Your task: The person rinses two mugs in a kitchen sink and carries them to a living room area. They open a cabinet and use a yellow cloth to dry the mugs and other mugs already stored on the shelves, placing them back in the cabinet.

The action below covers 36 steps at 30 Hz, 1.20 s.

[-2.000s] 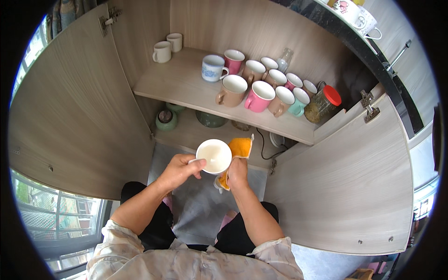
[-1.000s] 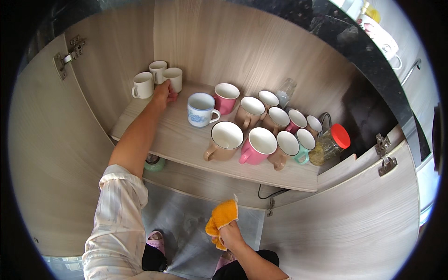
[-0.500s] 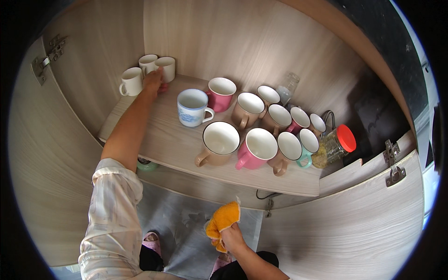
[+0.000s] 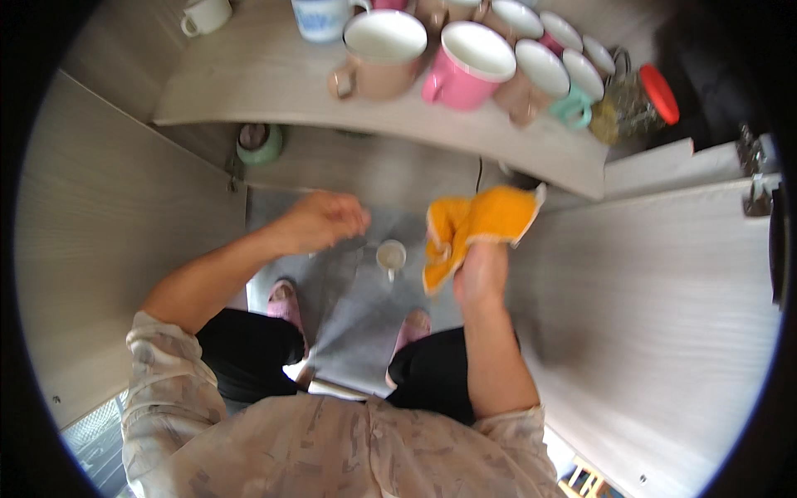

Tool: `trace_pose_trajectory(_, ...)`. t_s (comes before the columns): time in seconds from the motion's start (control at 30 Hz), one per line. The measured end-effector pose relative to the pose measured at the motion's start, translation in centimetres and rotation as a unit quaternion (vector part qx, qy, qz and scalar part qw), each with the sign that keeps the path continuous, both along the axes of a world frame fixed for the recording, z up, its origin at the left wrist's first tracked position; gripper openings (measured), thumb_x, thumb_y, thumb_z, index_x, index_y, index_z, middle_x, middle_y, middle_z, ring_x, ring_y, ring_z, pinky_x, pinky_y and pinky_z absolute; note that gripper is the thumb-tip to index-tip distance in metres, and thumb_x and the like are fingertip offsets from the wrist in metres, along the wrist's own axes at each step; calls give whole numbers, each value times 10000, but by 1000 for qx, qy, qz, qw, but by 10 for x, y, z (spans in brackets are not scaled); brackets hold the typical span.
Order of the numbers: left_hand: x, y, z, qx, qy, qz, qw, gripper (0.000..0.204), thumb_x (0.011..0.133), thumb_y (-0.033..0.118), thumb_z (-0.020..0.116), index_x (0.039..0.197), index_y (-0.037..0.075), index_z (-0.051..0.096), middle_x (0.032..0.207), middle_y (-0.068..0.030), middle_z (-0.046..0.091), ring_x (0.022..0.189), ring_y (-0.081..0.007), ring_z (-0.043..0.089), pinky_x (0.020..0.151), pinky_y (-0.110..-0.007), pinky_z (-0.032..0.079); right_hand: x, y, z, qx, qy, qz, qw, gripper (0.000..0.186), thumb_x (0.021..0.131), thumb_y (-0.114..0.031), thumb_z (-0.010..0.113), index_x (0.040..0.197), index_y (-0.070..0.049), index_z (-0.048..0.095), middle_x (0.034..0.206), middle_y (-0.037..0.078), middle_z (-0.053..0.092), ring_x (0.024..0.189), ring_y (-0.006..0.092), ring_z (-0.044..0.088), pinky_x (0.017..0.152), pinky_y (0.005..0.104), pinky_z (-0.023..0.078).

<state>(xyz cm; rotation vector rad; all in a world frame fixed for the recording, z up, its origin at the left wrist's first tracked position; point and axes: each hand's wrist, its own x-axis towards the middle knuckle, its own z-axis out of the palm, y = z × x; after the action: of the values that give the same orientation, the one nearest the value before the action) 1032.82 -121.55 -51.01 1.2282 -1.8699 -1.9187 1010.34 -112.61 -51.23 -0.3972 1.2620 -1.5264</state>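
My left hand [image 4: 332,220], empty and slightly blurred with loosely curled fingers, is over the grey floor mat [image 4: 349,332], left of and above a small white cup [image 4: 391,257]. My right hand [image 4: 481,266] grips an orange cloth [image 4: 502,216] to the cup's right. Above both hands, the cupboard shelf [image 4: 249,91] holds several mugs: a white one [image 4: 207,15], a blue-patterned one [image 4: 318,17], brown ones [image 4: 382,62], pink ones [image 4: 469,66] and a mint-green one [image 4: 577,100].
A red-lidded glass jar [image 4: 631,108] is at the shelf's right. A green container [image 4: 259,145] and a dark cord [image 4: 479,170] are below the shelf. Open doors [image 4: 100,249] [image 4: 647,315] flank me. My pink slippers [image 4: 284,303] show below.
My left hand has let go of the white mugs at the back left and come down toward me. The cloth in my right hand is higher and farther right. The view has tilted downward.
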Motion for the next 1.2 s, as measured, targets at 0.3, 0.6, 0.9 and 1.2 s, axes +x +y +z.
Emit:
trace_pose_trajectory(0.3,-81,134,-274,88,-319,115,937,501,746,312,636,1169,85,491,996,-124,603,836,-258,590,579,-362,473,0,0,36,-58,123,-73,988,276,889,-231,438,1016,7,495,994,50,509,893,142,471,794,277,381)
trace_pose_trajectory(0.6,-146,148,-382,285,-103,499,812,340,808,359,544,904,34,567,708,-54,596,688,-168,586,467,-333,461,-10,12,42,-74,223,-23,972,313,898,-234,438,1097,5,473,1064,48,500,974,137,448,868,269,338)
trace_pose_trajectory(0.9,-85,118,-262,224,-21,384,896,208,833,274,532,894,75,538,725,-18,517,615,-115,496,484,-271,433,-9,10,43,-183,349,-22,919,169,842,-78,490,982,11,524,923,15,533,843,113,482,739,245,393)
trace_pose_trajectory(1.2,-11,98,-14,-7,1,155,988,250,693,131,694,911,95,577,678,31,528,626,-77,498,572,-235,423,2,12,63,-247,385,219,862,243,738,-96,651,955,-11,580,924,45,595,834,145,559,753,273,437)
